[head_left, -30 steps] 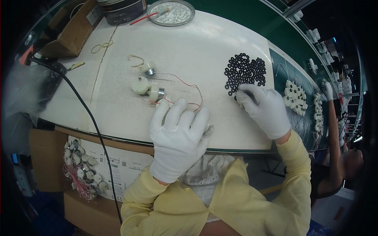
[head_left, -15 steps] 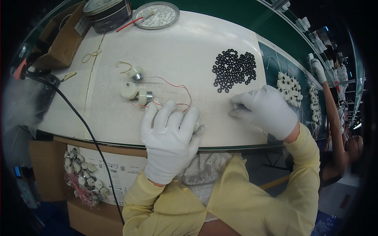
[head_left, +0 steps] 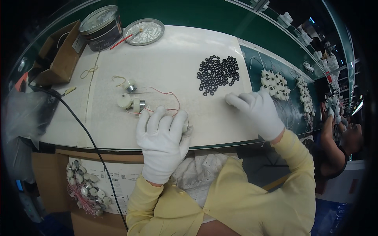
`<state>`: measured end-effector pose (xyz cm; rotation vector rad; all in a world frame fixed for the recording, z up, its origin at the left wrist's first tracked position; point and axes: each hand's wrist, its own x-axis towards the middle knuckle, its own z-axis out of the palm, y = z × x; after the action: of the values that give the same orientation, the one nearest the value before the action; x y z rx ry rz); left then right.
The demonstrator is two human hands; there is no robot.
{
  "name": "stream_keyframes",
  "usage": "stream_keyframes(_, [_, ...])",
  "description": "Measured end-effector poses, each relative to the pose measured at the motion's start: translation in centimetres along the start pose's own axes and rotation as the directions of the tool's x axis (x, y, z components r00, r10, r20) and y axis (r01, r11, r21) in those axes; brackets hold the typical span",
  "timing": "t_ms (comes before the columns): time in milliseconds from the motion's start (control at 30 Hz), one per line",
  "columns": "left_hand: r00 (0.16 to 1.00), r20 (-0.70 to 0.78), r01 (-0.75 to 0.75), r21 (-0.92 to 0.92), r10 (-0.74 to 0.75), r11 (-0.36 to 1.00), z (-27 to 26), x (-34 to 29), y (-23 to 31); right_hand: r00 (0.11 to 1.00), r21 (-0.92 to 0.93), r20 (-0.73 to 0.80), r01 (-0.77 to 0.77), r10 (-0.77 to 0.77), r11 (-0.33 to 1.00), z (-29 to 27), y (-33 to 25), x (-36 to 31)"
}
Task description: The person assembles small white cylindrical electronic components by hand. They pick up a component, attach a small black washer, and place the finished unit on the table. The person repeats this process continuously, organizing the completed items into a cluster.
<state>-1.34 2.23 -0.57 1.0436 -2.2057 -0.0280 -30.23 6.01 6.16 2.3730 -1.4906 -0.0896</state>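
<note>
My left hand (head_left: pixel 161 135), in a white glove, rests palm down near the table's front edge. A small pale part (head_left: pixel 185 126) shows between its index finger and thumb; the rest is covered. Just beyond its fingertips lie small metal motors with cream plastic ends (head_left: pixel 138 104) and a thin red wire (head_left: pixel 176 97). My right hand (head_left: pixel 258 112), also gloved, hovers to the right, fingers pointing left and held together. What its fingertips hold, if anything, is hidden. Beyond them spreads a pile of black rings (head_left: pixel 217 74).
Cream parts with black rings (head_left: pixel 275 84) stand on a green mat at right. At back left are a tin (head_left: pixel 101 31), a lid with a red-handled brush (head_left: pixel 143 33) and a cardboard box (head_left: pixel 63 55). A black cable (head_left: pixel 84 124) crosses the left side. A co-worker sits far right.
The view has shifted, moving the table contents left. My right hand has moved slightly farther from me, its fingers now straighter and less curled. My left hand keeps its place by the motors.
</note>
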Motion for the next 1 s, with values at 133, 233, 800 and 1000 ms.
stream_keyframes(133, [1.000, 0.005, -0.014, 0.017, 0.014, 1.000, 0.0, -0.1, 0.0, 0.993, 0.280, 0.112, 0.007, -0.040, 0.960, -1.5, 0.2, -4.0])
stream_keyframes(233, [1.000, 0.008, -0.001, 0.034, 0.001, 0.999, -0.1, -0.5, -0.2, 0.980, 0.264, 0.197, -0.055, 0.002, 0.963, -3.7, 1.1, -6.1])
stream_keyframes(800, [0.995, 0.011, 0.097, 0.150, -0.100, 0.984, 0.0, -0.5, 0.7, 0.820, 0.109, -0.073, -0.560, 0.568, 0.822, 2.8, 1.8, -7.4])
stream_keyframes(1000, [0.990, -0.015, 0.140, 0.160, -0.140, 0.977, -0.2, -0.1, 1.1, 0.656, 0.387, -0.176, -0.639, 0.734, 0.665, 3.3, 1.3, -7.4])
